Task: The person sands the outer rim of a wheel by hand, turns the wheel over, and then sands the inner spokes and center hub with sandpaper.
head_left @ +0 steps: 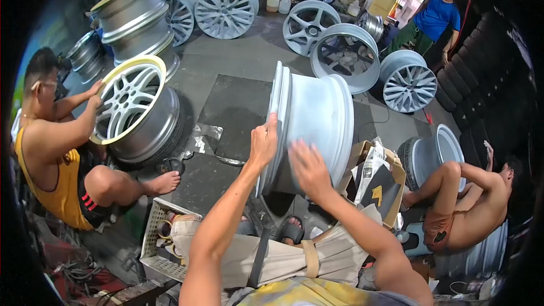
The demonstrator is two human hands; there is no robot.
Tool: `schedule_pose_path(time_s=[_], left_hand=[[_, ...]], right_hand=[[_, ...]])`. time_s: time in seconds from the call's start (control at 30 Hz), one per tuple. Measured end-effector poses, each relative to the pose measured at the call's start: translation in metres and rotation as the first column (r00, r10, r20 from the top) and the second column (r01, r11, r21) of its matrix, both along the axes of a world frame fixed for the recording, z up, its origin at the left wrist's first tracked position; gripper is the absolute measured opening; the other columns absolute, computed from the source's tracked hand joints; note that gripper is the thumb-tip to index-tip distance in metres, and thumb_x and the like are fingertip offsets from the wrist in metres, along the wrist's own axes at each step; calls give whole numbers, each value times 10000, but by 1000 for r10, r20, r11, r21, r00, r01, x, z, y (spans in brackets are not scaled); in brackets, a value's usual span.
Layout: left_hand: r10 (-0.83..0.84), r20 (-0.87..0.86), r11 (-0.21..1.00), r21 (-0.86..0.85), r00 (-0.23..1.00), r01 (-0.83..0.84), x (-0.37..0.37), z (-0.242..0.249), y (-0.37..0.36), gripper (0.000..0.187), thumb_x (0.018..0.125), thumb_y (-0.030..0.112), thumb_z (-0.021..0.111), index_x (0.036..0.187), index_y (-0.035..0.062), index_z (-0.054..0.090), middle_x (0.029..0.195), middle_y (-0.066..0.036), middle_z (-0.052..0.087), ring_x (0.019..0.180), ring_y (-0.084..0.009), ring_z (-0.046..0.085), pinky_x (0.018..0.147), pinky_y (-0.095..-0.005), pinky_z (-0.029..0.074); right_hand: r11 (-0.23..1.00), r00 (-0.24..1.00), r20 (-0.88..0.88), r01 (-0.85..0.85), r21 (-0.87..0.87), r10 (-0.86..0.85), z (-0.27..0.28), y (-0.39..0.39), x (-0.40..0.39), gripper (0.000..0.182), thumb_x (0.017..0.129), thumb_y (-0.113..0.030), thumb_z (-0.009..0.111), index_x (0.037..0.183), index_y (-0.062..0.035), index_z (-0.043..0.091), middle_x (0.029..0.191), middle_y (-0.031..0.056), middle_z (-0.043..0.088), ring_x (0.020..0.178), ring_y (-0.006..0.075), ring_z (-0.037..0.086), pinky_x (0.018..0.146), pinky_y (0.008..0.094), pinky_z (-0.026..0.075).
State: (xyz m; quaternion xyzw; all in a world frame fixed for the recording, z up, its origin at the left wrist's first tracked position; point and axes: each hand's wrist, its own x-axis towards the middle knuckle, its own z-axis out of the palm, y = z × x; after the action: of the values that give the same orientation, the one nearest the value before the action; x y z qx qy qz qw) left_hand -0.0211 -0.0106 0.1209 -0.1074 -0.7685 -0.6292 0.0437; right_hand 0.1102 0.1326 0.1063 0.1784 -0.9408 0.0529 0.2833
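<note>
A pale grey-primed wheel rim (317, 113) stands on its edge in front of my knees, its smooth barrel turned to the right. The fingers of my left hand (264, 143) curl over the near left flange and hold it. Against the barrel lies my right hand (309, 169), slightly blurred, with the fingers stretched out. Whether anything thin is under that palm is hidden.
To the left, a seated person (56, 153) handles a rim with a yellow-taped lip (156, 73). At right sits another person (470, 204) beside a rim (433, 158). A cardboard box (394, 195) and a plastic crate (153, 232) flank my legs. Several rims (226, 11) stand behind.
</note>
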Motion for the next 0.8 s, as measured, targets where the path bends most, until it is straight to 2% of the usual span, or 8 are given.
schedule_pose_path(time_s=[0.07, 0.17, 0.3, 0.37, 0.5, 0.57, 0.63, 0.8], left_hand=[[-7, 6, 999, -35, 1000, 7, -7, 1, 3, 766, 1034, 556, 365, 699, -104, 561, 555, -251, 475, 547, -351, 514, 616, -502, 414], [-10, 26, 999, -45, 1000, 11, 0, 7, 2, 740, 1034, 547, 385, 736, -104, 571, 561, -250, 469, 538, -341, 499, 606, -491, 416], [-5, -22, 999, -50, 1000, 4, 14, 7, -4, 709, 1039, 523, 405, 755, -105, 575, 570, -256, 457, 536, -334, 480, 600, -472, 418], [-50, -17, 993, -108, 999, 48, 13, 7, -9, 685, 1044, 501, 415, 765, -104, 574, 581, -262, 452, 546, -325, 468, 606, -457, 421], [-36, -46, 992, -124, 998, 30, -3, 14, -5, 696, 1049, 501, 400, 748, -103, 575, 585, -268, 459, 553, -331, 468, 617, -468, 425], [-15, -69, 992, -128, 997, 6, -24, 8, 2, 713, 1045, 513, 397, 728, -101, 574, 593, -280, 472, 556, -359, 485, 626, -490, 422], [-27, -5, 994, -110, 1000, 27, -37, 15, 11, 743, 1036, 542, 387, 722, -100, 590, 624, -302, 516, 600, -412, 547, 658, -501, 437], [5, -18, 993, -118, 1000, -7, -58, 14, 24, 727, 1023, 553, 389, 832, -102, 639, 720, -326, 597, 742, -470, 624, 728, -509, 463]], right_hand=[[992, 992, 110, -70, 107, 58, 6, 31, 30, 443, 885, -91, 590, 1322, -22, 593, 1465, 160, 512, 1400, 294, 454, 1151, 518, 334], [934, 997, 3, 74, 351, -80, 32, 82, 13, 514, 843, -115, 658, 1352, -83, 592, 1475, 94, 516, 1403, 227, 453, 1157, 552, 309], [965, 970, 91, 207, 160, -223, 77, 124, -124, 359, 953, -264, 563, 1233, -64, 666, 1249, 154, 656, 1232, 306, 586, 1095, 521, 382], [885, 790, 410, 354, 303, -456, 96, 129, -206, 399, 976, -335, 519, 1107, -13, 716, 1074, 221, 706, 1091, 372, 658, 1027, 516, 450], [909, 856, 381, 409, -83, -350, 15, 119, -314, 449, 982, -370, 500, 995, 19, 723, 968, 242, 715, 960, 438, 678, 907, 521, 522], [900, 940, 274, 289, -326, -203, 41, 64, -257, 382, 983, -312, 512, 1080, 4, 704, 1078, 217, 704, 1042, 427, 655, 961, 514, 493], [966, 994, -55, 81, -244, -98, 38, 45, -178, 322, 971, -224, 539, 1191, -24, 661, 1237, 181, 650, 1161, 380, 604, 1019, 515, 450], [981, 994, 105, -2, 195, -19, 21, 66, 8, 447, 879, -148, 654, 1320, -89, 618, 1453, 90, 526, 1411, 279, 422, 1157, 513, 319]])
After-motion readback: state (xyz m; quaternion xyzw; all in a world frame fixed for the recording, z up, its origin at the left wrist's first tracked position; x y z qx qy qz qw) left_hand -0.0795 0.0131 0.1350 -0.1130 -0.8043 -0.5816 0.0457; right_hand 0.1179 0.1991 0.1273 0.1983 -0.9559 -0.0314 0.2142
